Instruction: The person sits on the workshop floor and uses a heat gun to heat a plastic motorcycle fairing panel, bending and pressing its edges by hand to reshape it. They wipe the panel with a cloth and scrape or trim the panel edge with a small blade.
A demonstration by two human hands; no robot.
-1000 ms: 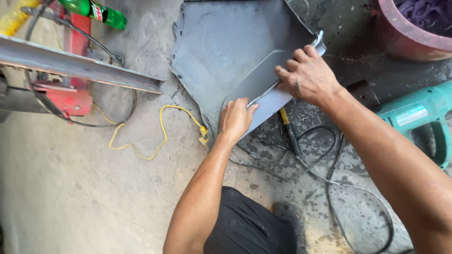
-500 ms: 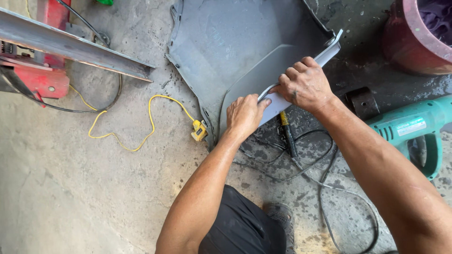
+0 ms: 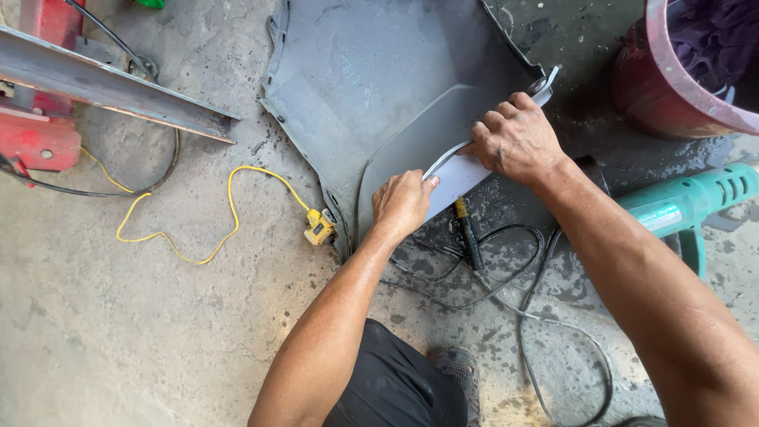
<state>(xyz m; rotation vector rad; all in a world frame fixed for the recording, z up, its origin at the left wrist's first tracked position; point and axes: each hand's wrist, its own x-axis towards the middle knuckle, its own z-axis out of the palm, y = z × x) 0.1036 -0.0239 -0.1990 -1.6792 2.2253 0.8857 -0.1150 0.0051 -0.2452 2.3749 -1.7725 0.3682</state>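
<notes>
head | both hands grip grey panel [image 3: 379,87] edge | apparently bent strip

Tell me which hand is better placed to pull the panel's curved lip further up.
Probably the right hand: its fingers curl over the raised lip of the grey panel near its free far end, a full grip. The left hand rests lower on the lip, nearer the floor, seemingly bracing rather than lifting.
</notes>
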